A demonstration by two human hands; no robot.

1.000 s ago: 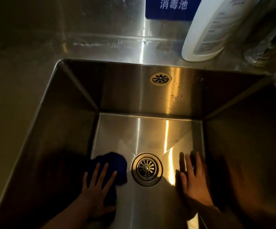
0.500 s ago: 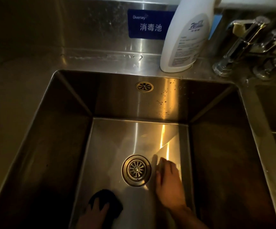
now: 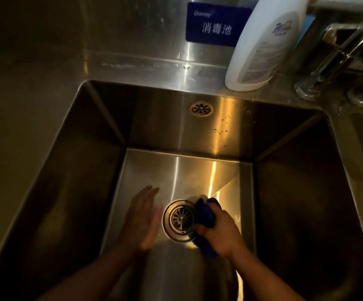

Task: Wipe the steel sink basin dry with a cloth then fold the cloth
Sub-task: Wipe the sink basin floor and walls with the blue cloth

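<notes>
Nearest, two bare forearms reach down from the bottom edge into the deep, square steel sink basin. The right hand is low on the basin floor. Its grip is curled tight round a bunched dark blue cloth, which sticks out past the fingers and below the heel of the hand. The cloth lies against the right side of the round metal drain strainer and covers part of its rim.

The left hand is on the other side of the strainer, just beside it. Its grip is spread, the fingers straight and close together, pointing away from the person and holding nothing. The hand is blurred, so I cannot tell whether it touches the basin floor.

Beyond the hands the floor of the basin shines with bright streaks of reflected light. On the far wall a scatter of water droplets shows right of centre, and a round overflow grille sits near the top of that wall.

Behind the basin runs the steel table. A white plastic bottle with a printed label stands on it at the basin's far right corner. To its left, a blue rectangular sign with white characters is fixed to the steel splashback. Chrome taps stand further right, near the bottle.
</notes>
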